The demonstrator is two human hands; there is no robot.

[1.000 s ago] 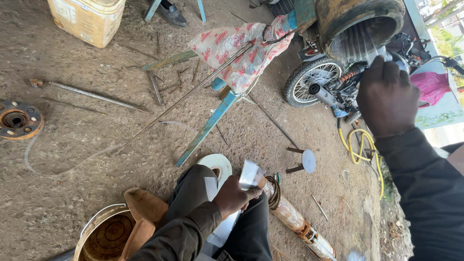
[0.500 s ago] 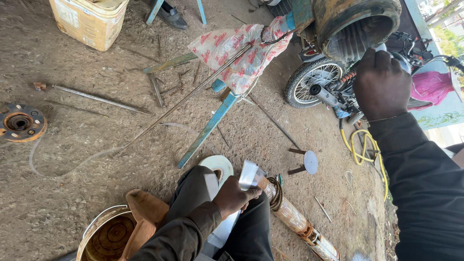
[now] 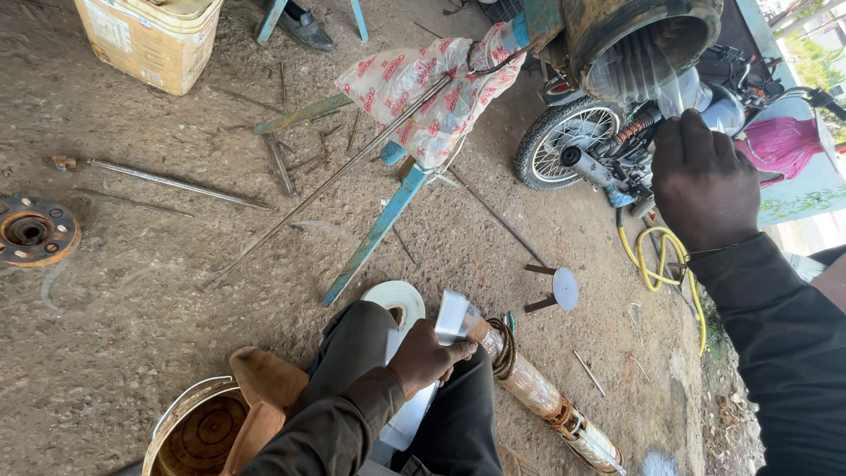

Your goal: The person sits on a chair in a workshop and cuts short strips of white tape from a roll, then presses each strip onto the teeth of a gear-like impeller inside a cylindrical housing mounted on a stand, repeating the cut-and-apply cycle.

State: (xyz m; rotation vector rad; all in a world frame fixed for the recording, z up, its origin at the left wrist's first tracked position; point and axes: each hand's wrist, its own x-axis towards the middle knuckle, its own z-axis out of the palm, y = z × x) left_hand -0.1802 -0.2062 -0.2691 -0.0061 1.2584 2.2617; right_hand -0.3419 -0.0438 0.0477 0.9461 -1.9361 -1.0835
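Bare dirt ground (image 3: pixel 132 335) in daylight — parked motorcycle (image 3: pixel 599 150), yellow jerrycan (image 3: pixel 150 40), scattered rods.

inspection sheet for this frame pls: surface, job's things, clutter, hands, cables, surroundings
Surface: bare dirt ground, dusty and uneven.
Job's things: clear sheet at the mouth of a rusty drum; white strip held over a wound cylinder.
Clutter: metal rods, rusty flange, yellow canister, patterned cloth on a blue frame, round tin.
Hands: left hand grips the white strip; right hand raised at the clear sheet.
Cables: yellow hose coiled on the ground.
Surroundings: motorcycle; another person's shoe.
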